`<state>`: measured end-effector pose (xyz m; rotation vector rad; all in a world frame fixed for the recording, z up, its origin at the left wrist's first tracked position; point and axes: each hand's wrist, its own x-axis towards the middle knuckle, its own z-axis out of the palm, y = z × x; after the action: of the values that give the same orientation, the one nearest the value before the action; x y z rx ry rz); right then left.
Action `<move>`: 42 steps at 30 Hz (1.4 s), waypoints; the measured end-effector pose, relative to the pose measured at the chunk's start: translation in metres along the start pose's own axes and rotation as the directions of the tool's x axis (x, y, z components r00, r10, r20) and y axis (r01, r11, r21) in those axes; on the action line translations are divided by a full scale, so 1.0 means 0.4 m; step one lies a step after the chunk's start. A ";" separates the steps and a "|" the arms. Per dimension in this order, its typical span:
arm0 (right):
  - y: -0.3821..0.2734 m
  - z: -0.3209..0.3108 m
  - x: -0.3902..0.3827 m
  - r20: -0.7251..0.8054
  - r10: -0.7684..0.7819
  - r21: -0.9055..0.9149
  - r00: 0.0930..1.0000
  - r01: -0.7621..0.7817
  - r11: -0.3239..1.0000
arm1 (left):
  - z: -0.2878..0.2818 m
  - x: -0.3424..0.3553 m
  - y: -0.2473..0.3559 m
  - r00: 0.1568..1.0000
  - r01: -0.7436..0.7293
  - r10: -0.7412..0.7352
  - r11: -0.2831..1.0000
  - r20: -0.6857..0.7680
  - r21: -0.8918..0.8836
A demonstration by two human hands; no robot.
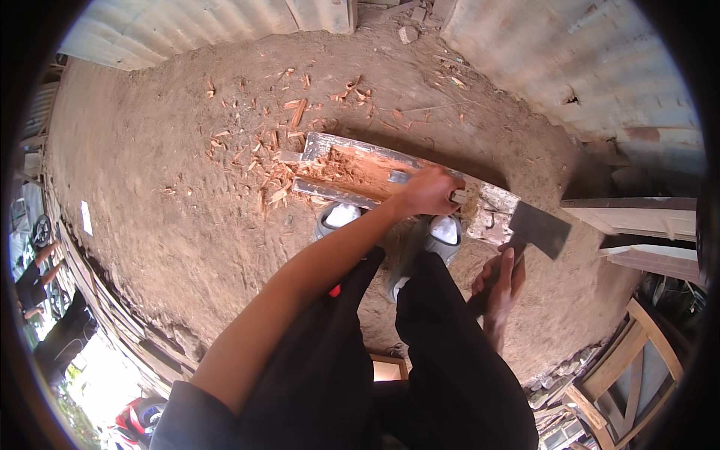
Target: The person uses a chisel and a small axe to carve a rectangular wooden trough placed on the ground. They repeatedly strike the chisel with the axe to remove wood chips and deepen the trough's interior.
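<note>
My left hand (433,193) grips a chisel, its flat metal blade (398,176) resting in the rough, reddish cut hollow of a weathered wooden plank (337,167); a short handle end shows beside my fingers. Lower right, my right hand (501,279) is wrapped round the handle of a hatchet, whose broad dark head (538,229) is at the plank's right end, where a hook-shaped metal piece (490,221) shows. My shoes (442,234) are just below the plank, either side of my reaching left arm.
Wood chips (296,112) litter the dirt ground (150,150). Corrugated sheets (562,56) stand ahead. Boards (637,214) and a wooden frame (622,375) lie at the right. Stacked slats (112,307), a person in dark clothing (30,283) and a red vehicle (131,416) are at the left.
</note>
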<state>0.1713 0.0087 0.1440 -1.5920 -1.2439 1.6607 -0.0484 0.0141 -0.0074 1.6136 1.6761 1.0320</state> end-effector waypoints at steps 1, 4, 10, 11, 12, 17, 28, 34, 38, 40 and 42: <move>0.010 0.020 -0.006 -0.004 0.029 -0.040 1.000 -0.029 0.999 | 0.000 0.001 -0.001 1.000 -0.005 0.005 1.000 -0.004 0.012; 0.016 0.022 0.020 0.201 0.174 -0.313 0.964 -0.105 0.944 | 0.002 -0.004 -0.016 1.000 -0.005 0.003 0.996 0.022 0.089; -0.031 0.001 0.031 0.120 0.135 -0.213 0.983 -0.108 0.971 | -0.036 -0.033 -0.017 0.993 0.037 -0.053 0.989 0.105 0.145; -0.043 0.002 0.025 0.077 0.110 -0.153 0.991 -0.098 0.983 | -0.043 -0.028 -0.017 0.995 0.038 -0.050 0.989 0.088 0.140; -0.054 -0.002 0.021 0.064 0.095 -0.104 0.993 -0.088 0.991 | -0.050 -0.024 -0.015 0.996 0.038 -0.048 0.990 0.072 0.135; -0.097 -0.021 0.010 0.061 0.054 -0.053 0.997 -0.051 0.997 | -0.034 -0.031 -0.019 0.998 -0.016 0.022 0.995 -0.060 0.101; -0.041 0.042 -0.008 0.004 0.020 -0.137 1.000 -0.019 0.990 | 0.000 -0.003 -0.012 0.998 -0.038 0.037 0.999 -0.044 -0.024; -0.062 0.032 0.016 0.139 0.117 -0.243 0.983 -0.080 0.967 | -0.019 -0.008 -0.016 0.991 -0.078 0.072 0.996 -0.109 -0.054; -0.033 0.086 0.000 -0.055 -0.051 -0.049 0.997 0.049 0.998 | -0.020 0.005 -0.022 0.996 -0.021 0.012 0.993 -0.086 -0.114; -0.030 0.059 0.020 0.111 0.043 -0.298 0.993 -0.008 0.955 | -0.025 0.011 -0.017 0.997 0.001 -0.012 0.991 -0.081 -0.130; -0.039 0.058 0.028 0.137 0.133 -0.422 0.982 -0.063 0.904 | -0.038 0.007 -0.011 0.998 0.018 -0.025 0.992 -0.056 -0.128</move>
<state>0.1438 0.0193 0.1497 -1.8165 -1.7217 1.6942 -0.0636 0.0150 -0.0027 1.4936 1.6262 1.1601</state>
